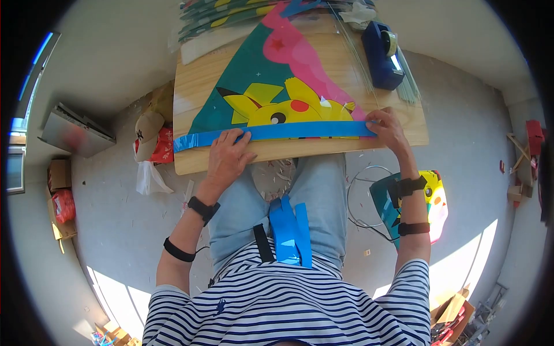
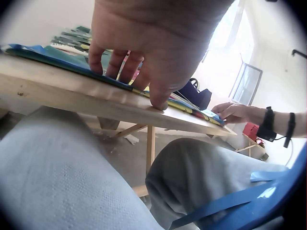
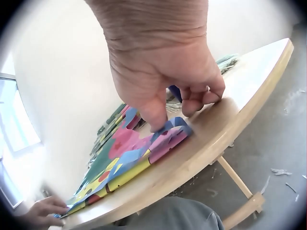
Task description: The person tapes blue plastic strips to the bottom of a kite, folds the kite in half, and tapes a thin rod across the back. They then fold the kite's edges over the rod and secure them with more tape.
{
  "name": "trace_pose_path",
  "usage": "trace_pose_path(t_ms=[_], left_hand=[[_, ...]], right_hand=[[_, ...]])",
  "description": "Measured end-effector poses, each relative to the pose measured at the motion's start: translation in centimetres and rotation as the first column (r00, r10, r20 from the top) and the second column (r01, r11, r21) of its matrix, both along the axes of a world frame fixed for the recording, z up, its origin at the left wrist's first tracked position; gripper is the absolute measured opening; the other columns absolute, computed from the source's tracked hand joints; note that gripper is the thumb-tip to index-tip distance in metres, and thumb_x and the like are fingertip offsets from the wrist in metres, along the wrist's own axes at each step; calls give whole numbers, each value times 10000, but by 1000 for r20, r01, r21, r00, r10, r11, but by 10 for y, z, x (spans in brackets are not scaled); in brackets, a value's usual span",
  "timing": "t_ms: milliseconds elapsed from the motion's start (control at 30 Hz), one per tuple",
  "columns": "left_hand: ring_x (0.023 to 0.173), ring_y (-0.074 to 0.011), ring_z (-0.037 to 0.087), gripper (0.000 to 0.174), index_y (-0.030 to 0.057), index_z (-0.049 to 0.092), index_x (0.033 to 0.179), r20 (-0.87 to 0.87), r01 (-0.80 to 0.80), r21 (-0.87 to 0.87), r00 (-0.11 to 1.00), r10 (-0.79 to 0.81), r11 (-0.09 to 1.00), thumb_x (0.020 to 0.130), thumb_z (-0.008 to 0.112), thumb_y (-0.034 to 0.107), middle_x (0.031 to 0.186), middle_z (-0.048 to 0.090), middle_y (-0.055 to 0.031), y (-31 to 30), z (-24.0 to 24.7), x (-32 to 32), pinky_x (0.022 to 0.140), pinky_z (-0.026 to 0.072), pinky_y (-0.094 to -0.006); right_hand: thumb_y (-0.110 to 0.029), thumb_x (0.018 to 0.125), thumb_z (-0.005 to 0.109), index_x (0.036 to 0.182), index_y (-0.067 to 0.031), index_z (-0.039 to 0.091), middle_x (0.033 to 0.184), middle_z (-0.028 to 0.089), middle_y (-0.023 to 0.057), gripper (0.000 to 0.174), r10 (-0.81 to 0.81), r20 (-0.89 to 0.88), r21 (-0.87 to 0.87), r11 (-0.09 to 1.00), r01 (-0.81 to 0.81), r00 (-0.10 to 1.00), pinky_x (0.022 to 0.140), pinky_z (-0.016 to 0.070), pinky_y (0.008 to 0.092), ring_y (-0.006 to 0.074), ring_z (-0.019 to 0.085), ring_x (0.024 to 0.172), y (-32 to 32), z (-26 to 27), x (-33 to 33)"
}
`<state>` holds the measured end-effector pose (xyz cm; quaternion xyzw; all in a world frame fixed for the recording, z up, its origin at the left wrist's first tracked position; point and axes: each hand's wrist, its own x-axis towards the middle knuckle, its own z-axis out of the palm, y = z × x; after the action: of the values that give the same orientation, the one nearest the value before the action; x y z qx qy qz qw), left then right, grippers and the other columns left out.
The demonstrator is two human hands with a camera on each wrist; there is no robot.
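Note:
A printed kite sheet (image 1: 245, 72), teal and pink with a yellow cartoon face, lies on the wooden table (image 1: 196, 164). Along its near edge runs a glossy blue strip (image 1: 306, 130), its left end reaching past the sheet. My left hand (image 1: 227, 158) rests on the strip left of the middle, fingers spread; in the left wrist view its thumb comes down by the table edge. At the far right end, my right hand (image 1: 389, 130) pinches the strip between thumb and bent fingers. The right wrist view shows the strip end (image 3: 175, 123) lifting in a small curl by the thumb.
A dark blue tape dispenser (image 1: 382, 63) stands at the back right, beside thin pale rods (image 1: 407, 81). More folded kite sheets (image 1: 202, 23) are stacked at the back left. Several blue strips (image 1: 285, 233) lie across my lap. Another printed sheet (image 1: 384, 199) is low at my right.

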<state>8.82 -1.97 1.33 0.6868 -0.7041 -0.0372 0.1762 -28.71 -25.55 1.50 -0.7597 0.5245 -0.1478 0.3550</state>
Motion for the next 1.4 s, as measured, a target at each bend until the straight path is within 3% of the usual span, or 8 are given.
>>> trace_pose_path(t_ms=[233, 400, 700, 800, 1233, 1400], left_hand=[[1237, -337, 541, 502, 6, 656, 1282, -10, 5, 57, 1000, -5, 998, 831, 778, 191, 1288, 594, -157, -1, 5, 1, 1014, 444, -458], [1230, -333, 554, 539, 26, 652, 1279, -21, 15, 13, 1000, -14, 1000, 779, 806, 155, 1279, 604, -145, 0, 4, 0, 1013, 451, -466], [1266, -339, 528, 543, 47, 647, 1294, -34, 27, -9, 999, -28, 1000, 779, 802, 125, 1341, 568, -155, 1, 4, 3, 1037, 441, -469], [1278, -375, 514, 523, 29, 638, 1313, -48, 22, 33, 999, -20, 999, 816, 770, 125, 1364, 559, -192, 1, 10, 2, 1086, 421, -466], [1281, -344, 524, 509, 41, 652, 1280, -22, 0, -42, 1000, -1, 999, 803, 791, 149, 1344, 586, -155, -4, 6, 6, 1064, 421, -467], [1302, -357, 517, 468, 22, 649, 1295, -32, 19, 3, 999, -19, 1000, 864, 754, 172, 1380, 575, -165, 0, 3, 6, 1080, 411, -472]], right_hand=[[-86, 861, 749, 968, -40, 742, 1074, 535, 104, 117, 17, -4, -20, 1000, -17, 1000, 847, 524, 333, 213, 603, 898, -6, -2, 1], [-27, 797, 743, 907, -7, 750, 1041, 559, 129, 112, 8, 13, -68, 998, -7, 1000, 809, 531, 343, 248, 628, 884, -7, -8, 2], [45, 828, 730, 925, 41, 703, 1067, 566, 123, 102, -11, 12, -104, 994, 12, 1000, 837, 529, 327, 256, 615, 944, -1, -7, 5], [38, 800, 717, 911, 23, 729, 1042, 580, 132, 113, -8, 38, -151, 988, 13, 999, 822, 526, 342, 262, 620, 921, -2, -12, 3], [84, 790, 685, 896, 15, 696, 996, 593, 144, 127, 38, 41, -234, 972, -28, 998, 848, 515, 365, 316, 611, 958, -4, -19, -3], [75, 790, 694, 904, 9, 696, 991, 596, 149, 132, 58, 23, -282, 958, -49, 998, 843, 518, 371, 320, 614, 951, -4, -21, -3]])
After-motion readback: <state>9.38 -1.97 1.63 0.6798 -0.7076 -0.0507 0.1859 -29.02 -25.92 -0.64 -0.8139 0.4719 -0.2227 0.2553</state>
